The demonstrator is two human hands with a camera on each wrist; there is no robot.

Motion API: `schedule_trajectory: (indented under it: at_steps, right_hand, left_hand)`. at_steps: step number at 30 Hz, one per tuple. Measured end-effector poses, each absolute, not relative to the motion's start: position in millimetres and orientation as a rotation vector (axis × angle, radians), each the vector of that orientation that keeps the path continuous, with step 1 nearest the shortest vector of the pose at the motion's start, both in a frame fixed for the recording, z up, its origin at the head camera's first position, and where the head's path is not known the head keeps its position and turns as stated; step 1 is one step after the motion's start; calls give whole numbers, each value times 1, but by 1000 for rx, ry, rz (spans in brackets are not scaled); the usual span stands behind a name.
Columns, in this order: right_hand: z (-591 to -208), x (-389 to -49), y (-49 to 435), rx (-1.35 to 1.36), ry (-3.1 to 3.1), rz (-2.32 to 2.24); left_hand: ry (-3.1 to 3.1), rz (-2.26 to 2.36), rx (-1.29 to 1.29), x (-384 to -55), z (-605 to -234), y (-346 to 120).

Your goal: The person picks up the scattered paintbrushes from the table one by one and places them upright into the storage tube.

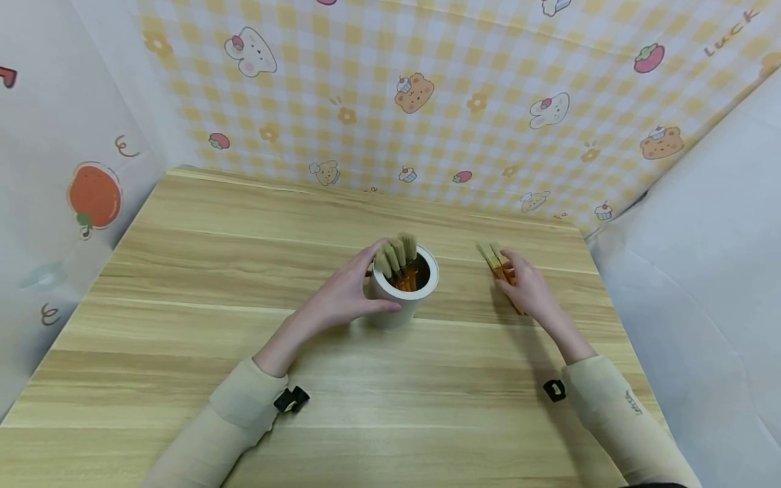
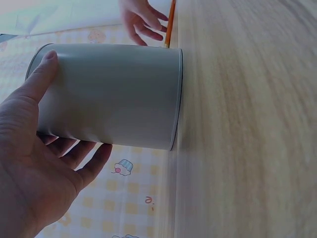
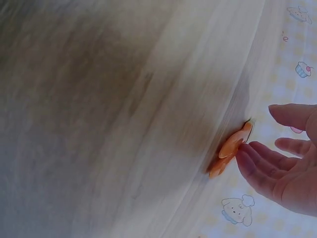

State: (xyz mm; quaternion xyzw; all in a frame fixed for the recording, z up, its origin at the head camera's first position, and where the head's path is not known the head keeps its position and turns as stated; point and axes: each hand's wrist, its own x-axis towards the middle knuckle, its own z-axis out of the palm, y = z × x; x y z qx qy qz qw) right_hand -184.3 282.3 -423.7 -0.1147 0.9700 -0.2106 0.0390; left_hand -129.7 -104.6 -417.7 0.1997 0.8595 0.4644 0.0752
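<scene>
Near the middle of the table stands a light grey cylindrical pot [image 1: 393,318], upright, with several bristle paintbrushes [image 1: 396,255] leaning inside, bristles up. My left hand [image 1: 338,293] grips this pot from its left side, thumb and fingers on opposite sides of the wall [image 2: 114,94]. Further right, two more paintbrushes [image 1: 491,257] lie side by side on the table, bristles pointing to the back. Over their orange handles [image 3: 234,141] is my right hand [image 1: 529,288], its fingertips right at the handles and its thumb held apart from the fingers.
The wood-grain table [image 1: 183,325] meets a yellow checked cloth backdrop [image 1: 366,88] along its back edge. White sheets [image 1: 714,285] rise at the left and right sides. Dark straps [image 1: 291,399] show at both sleeve cuffs.
</scene>
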Motion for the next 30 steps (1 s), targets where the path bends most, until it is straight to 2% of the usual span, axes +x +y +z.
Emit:
schedule_trajectory:
  at_steps: [30]
  right_hand:
    - [-425,-191,274,-422,2887,-393]
  left_hand:
    - [2602,1363,601,-129,-417,-105]
